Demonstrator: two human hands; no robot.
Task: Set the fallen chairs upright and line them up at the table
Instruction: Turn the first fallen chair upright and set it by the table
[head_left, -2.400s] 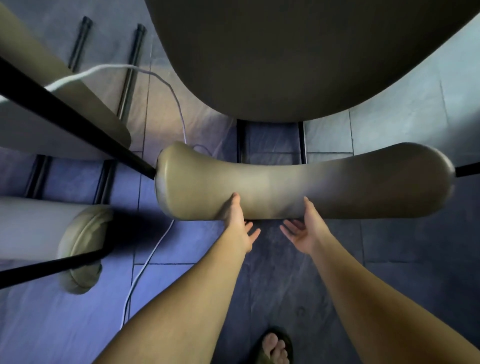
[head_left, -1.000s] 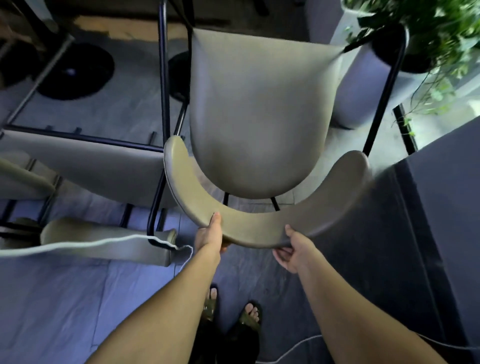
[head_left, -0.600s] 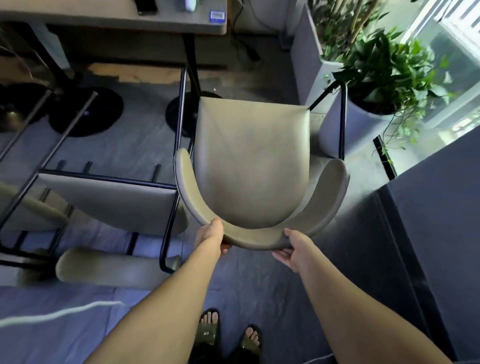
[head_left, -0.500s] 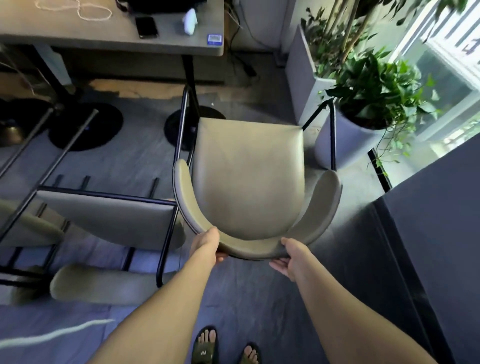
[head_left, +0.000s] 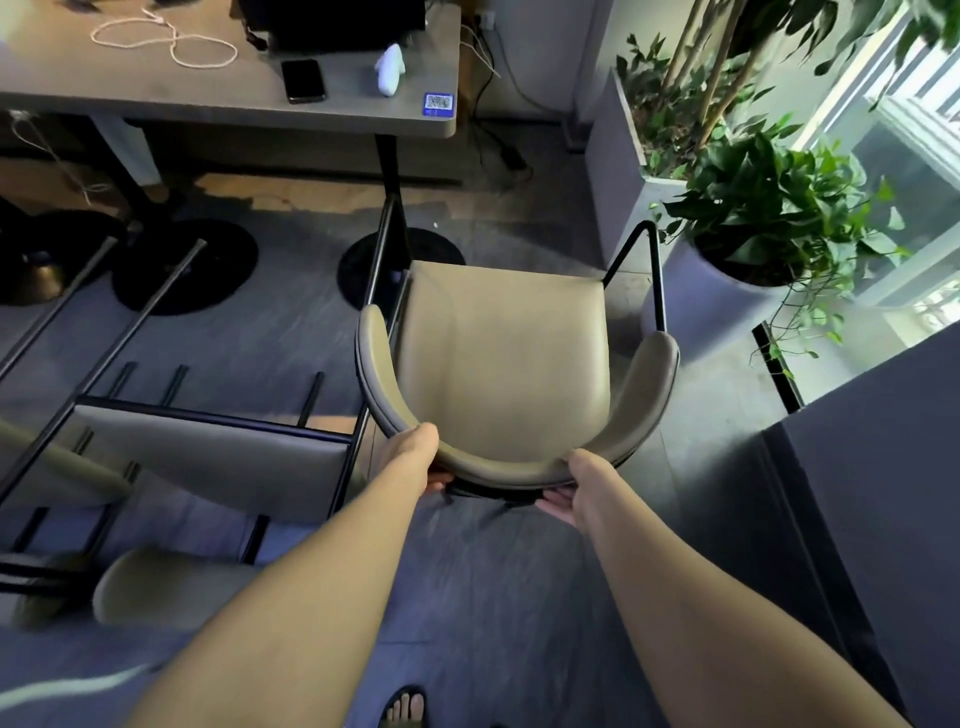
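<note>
An olive padded chair with a black metal frame stands upright in front of me, its seat facing the table at the top left. My left hand grips the left part of its curved backrest and my right hand grips the right part from below. A second chair of the same kind lies on its side on the floor to the left, legs pointing away. Part of a third chair shows at the far left edge.
A phone, a white object and a coiled cord lie on the table. Round black table bases stand on the floor. Potted plants crowd the right. A dark block fills the lower right.
The chair I hold has come up from lying flat to standing on its legs. My view has lifted, and the table and plants have come into sight.
</note>
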